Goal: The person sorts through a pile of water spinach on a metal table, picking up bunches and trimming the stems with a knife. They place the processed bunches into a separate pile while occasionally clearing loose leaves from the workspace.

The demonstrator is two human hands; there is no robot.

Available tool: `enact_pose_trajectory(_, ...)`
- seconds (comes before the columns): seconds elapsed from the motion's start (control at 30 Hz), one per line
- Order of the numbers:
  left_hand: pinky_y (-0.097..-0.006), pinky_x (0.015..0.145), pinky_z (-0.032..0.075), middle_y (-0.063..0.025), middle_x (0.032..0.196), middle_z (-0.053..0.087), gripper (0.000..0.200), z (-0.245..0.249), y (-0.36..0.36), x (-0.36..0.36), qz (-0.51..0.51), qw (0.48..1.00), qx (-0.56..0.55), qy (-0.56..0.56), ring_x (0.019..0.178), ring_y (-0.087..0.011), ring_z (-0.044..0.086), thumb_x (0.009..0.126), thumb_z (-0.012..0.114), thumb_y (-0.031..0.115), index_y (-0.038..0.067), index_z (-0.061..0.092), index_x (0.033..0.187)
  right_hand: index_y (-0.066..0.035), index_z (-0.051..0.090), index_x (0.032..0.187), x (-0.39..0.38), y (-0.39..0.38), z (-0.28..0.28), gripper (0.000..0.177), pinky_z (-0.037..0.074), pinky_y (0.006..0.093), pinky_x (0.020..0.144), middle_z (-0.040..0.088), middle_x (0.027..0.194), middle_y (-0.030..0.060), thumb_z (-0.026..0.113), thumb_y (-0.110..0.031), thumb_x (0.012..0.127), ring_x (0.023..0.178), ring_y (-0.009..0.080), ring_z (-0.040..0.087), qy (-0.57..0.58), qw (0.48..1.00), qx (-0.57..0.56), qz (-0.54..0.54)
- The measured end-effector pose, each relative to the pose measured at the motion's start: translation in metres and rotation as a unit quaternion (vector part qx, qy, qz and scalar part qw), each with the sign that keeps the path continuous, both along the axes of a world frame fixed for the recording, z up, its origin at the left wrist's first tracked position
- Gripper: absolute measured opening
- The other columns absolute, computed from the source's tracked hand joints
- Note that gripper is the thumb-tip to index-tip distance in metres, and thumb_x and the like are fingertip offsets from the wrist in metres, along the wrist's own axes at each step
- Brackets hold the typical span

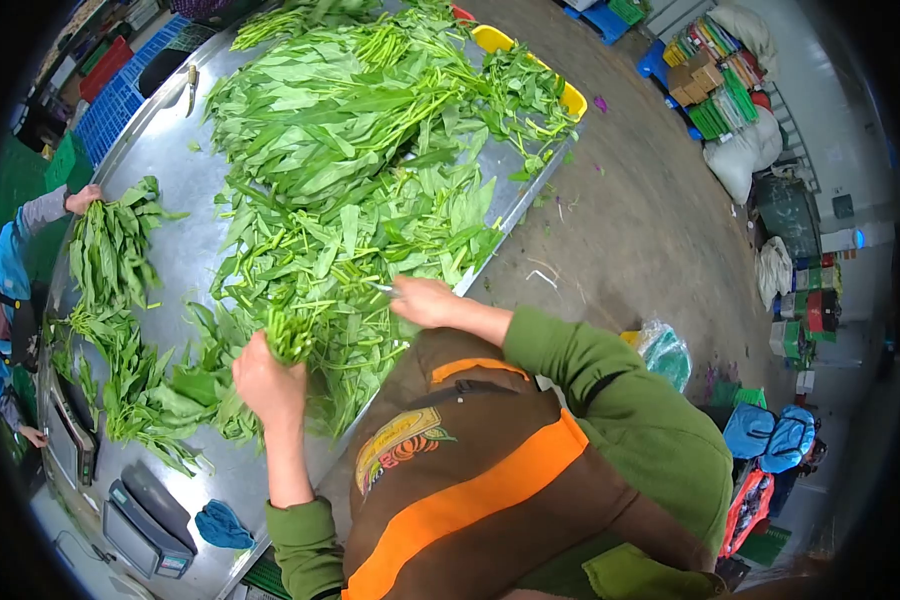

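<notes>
My left hand [270,378] is closed around a bunch of water spinach [289,336], its cut stem ends pointing up and its leaves hanging below the fist. In my right hand [423,301] is a small knife [381,287]; a short length of its pale blade shows past the fingers, while the handle is hidden. The blade lies a little way from the bunch, above loose leaves and stem pieces [355,255] scattered on the metal table [175,255]. Beyond them rises a large heap of water spinach [310,120].
Across the table a co-worker's hand [84,199] grips another bunch [115,245]. A second knife [191,90] lies near the far edge. Scales [148,530] and a blue cloth [223,525] sit at the near left. A yellow crate [573,100] adjoins the table's right edge.
</notes>
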State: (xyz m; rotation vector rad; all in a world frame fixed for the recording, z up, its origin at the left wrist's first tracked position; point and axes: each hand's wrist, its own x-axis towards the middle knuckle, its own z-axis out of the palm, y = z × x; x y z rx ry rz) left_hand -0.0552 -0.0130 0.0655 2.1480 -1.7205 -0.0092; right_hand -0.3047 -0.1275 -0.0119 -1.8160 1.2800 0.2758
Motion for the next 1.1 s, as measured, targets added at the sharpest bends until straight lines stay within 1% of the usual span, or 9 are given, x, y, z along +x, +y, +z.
enact_pose_trajectory(0.1,-0.0401,0.073,0.047,-0.0144,0.084,0.064,0.049,0.019,-0.005,-0.002,0.044,0.995,-0.034,0.084,0.081,-0.0327,0.062,0.057,0.081,0.007,0.001,0.060,0.100,0.002,0.037,0.134,-0.012,0.005,0.002,0.077,0.040,0.0524,0.094,0.049,0.125,0.0259,0.068,-0.040,0.079,0.116,0.0404,0.049,-0.063,0.938,-0.338,0.046)
enact_pose_trajectory(0.3,-0.0291,0.079,0.048,-0.0047,0.098,0.064,0.031,0.050,-0.042,-0.018,0.040,0.797,-0.070,0.598,0.086,-0.0132,0.059,0.080,0.073,0.005,0.000,0.061,0.108,0.004,0.013,0.147,0.070,0.009,0.054,0.129,0.027,0.0394,0.114,0.026,0.149,0.0259,0.089,-0.045,0.056,0.137,0.0330,0.031,-0.398,0.908,-0.037,0.127)
enact_pose_trajectory(0.4,-0.0298,0.084,0.047,-0.0062,0.108,0.062,0.043,0.034,-0.047,-0.016,0.057,0.710,-0.058,0.700,0.093,-0.0146,0.059,0.080,0.074,0.009,0.000,0.055,0.118,0.001,0.042,0.138,0.087,0.021,0.044,0.089,0.041,0.0349,0.101,0.054,0.132,0.0125,0.086,-0.031,0.067,0.115,0.0209,0.054,-0.464,0.841,0.273,0.059)
enact_pose_trajectory(0.6,-0.0469,0.110,0.027,-0.0216,0.146,0.035,0.092,-0.017,-0.012,0.050,0.078,0.600,-0.109,0.789,0.136,-0.0324,0.032,0.089,0.060,0.051,0.006,0.010,0.151,-0.004,0.058,0.125,0.083,0.020,0.014,0.063,0.045,0.0331,0.093,0.065,0.115,0.0069,0.082,-0.021,0.070,0.102,0.0169,0.059,-0.477,0.768,0.397,-0.162)
enact_pose_trajectory(0.67,-0.0451,0.110,0.026,-0.0233,0.147,0.033,0.087,-0.026,0.001,0.065,0.267,0.442,-0.117,0.848,0.137,-0.0338,0.031,0.091,0.058,0.049,0.002,0.016,0.150,-0.004,0.059,0.123,0.086,0.018,0.007,0.057,0.046,0.0332,0.093,0.065,0.113,0.0065,0.079,-0.022,0.073,0.101,0.0170,0.060,-0.477,0.782,0.371,-0.155)
enact_pose_trajectory(0.7,-0.0451,0.110,0.026,-0.0233,0.147,0.033,0.087,-0.032,0.008,0.064,0.268,0.440,-0.119,0.848,0.137,-0.0338,0.031,0.091,0.058,0.049,0.002,0.016,0.150,-0.004,0.060,0.122,0.086,0.016,0.013,0.055,0.046,0.0332,0.092,0.065,0.112,0.0066,0.079,-0.022,0.073,0.101,0.0169,0.060,-0.484,0.771,0.378,-0.166)
enact_pose_trajectory(0.87,-0.0386,0.108,0.030,-0.0189,0.144,0.040,0.080,-0.063,0.033,0.048,0.165,0.888,-0.065,0.424,0.131,-0.0270,0.040,0.091,0.058,0.050,-0.002,0.029,0.145,-0.002,0.061,0.118,0.091,0.013,0.038,0.051,0.048,0.0332,0.090,0.065,0.110,0.0079,0.078,-0.019,0.074,0.099,0.0164,0.061,-0.451,0.771,0.399,-0.207)
enact_pose_trajectory(0.97,-0.0366,0.107,0.033,-0.0124,0.144,0.041,0.072,-0.058,0.034,0.012,0.062,0.648,-0.006,0.759,0.127,-0.0221,0.043,0.092,0.059,0.042,0.000,0.032,0.145,-0.002,0.050,0.131,0.110,0.027,0.044,0.061,0.046,0.0340,0.094,0.056,0.126,0.0109,0.074,-0.029,0.082,0.108,0.0199,0.056,-0.487,0.773,0.352,-0.205)
enact_pose_trajectory(1.1,-0.0344,0.098,0.042,-0.0127,0.134,0.050,0.071,-0.051,0.004,-0.037,0.179,0.600,0.120,0.770,0.117,-0.0223,0.051,0.085,0.072,0.027,-0.001,0.038,0.140,0.001,0.034,0.138,0.122,0.033,-0.009,0.078,0.042,0.0338,0.097,0.051,0.129,0.0142,0.070,-0.043,0.084,0.116,0.0212,0.050,-0.433,0.724,0.395,-0.364)
